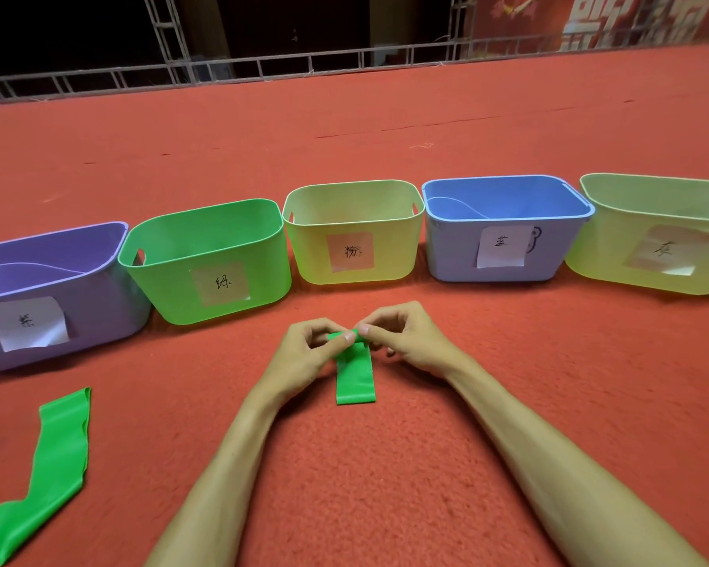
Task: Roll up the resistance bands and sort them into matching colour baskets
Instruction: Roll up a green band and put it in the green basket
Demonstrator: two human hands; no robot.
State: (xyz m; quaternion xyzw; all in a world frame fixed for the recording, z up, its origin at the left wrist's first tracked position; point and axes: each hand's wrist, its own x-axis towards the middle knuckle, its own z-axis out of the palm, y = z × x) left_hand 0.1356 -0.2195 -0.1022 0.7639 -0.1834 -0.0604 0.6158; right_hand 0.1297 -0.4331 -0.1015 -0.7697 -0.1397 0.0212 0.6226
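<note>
Head view looks down at two hands on a red carpet (508,403). Left hand (303,354) and right hand (406,341) both pinch the far, rolled end of a green band (355,382); its flat near end lies on the carpet. Five baskets stand in a far row: purple (99,304), green (263,255), yellow (312,247), blue (451,247) and pale green (606,247). Another green band (58,452) lies near left.

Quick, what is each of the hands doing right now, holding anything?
Left hand: closed, pinching the rolled end of the partly rolled green stretchy resistance band.
Right hand: closed, pinching the same rolled end.
</note>
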